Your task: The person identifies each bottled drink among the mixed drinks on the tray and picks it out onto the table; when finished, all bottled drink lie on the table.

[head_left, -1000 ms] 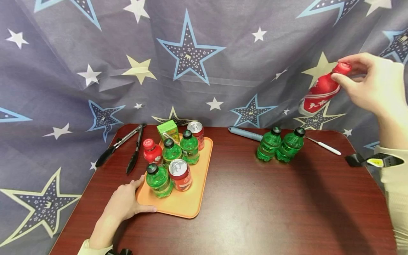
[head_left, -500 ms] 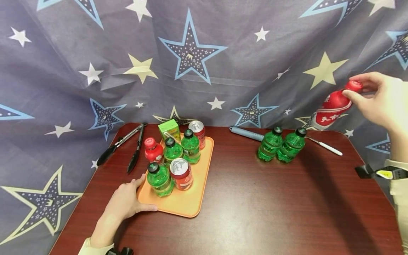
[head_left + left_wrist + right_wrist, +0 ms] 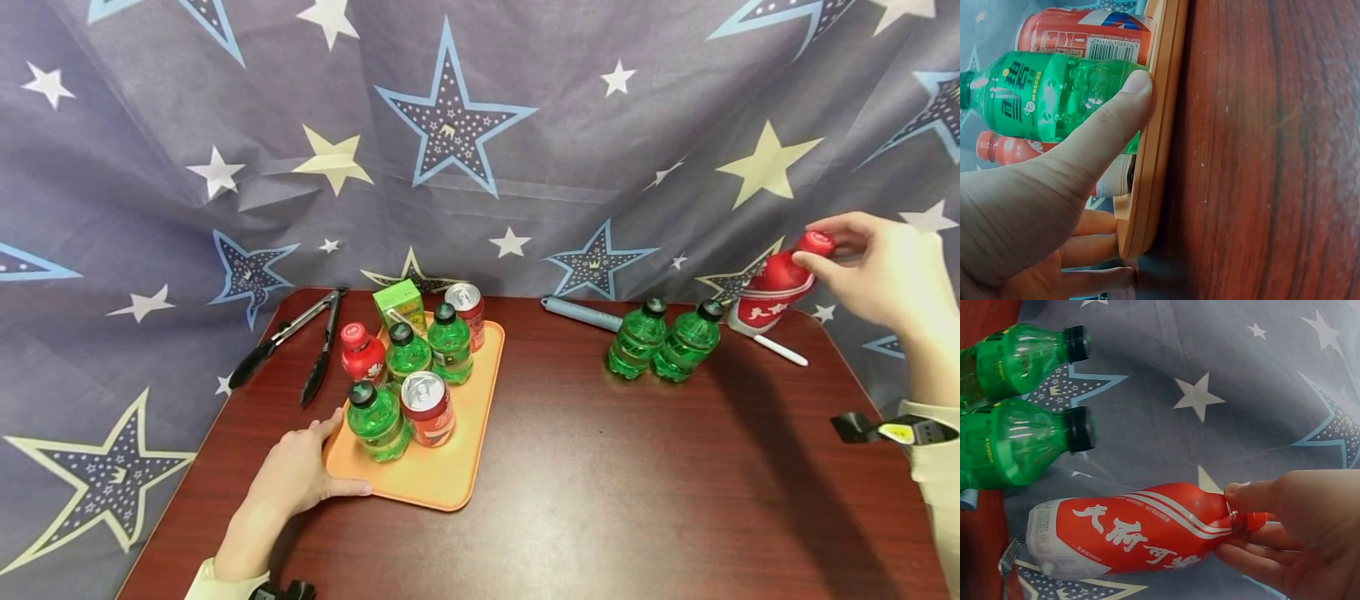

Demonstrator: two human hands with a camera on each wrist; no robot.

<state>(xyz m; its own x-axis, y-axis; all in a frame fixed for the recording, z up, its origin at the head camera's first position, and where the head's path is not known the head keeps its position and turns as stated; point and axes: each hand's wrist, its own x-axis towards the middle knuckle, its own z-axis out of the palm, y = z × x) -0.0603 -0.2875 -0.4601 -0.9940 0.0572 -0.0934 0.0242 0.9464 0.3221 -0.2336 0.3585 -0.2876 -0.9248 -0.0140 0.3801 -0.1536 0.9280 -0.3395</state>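
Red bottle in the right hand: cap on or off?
On: the red cap tops the red bottle, gripped by the right hand.

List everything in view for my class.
Table: 1, brown, underneath.
Tray: 1, orange, table's left.
Bottles: 5, green, 3 on tray, 2 on table.
Other bottles: 2, red, one on tray, one held.
Cans: 2, red, on tray.
Carton: 1, green, tray's far end.
Tongs: 1, black, silver, left of tray.
Handle: 1, blue, table's far edge.
Fork: 1, white, far right.
Cloth: 1, starred grey, behind table.
Straps: 2, black, both wrists.
Sleeves: 2, cream, both arms.
Left hand: 1, touching tray.
Right hand: 1, holding red bottle.
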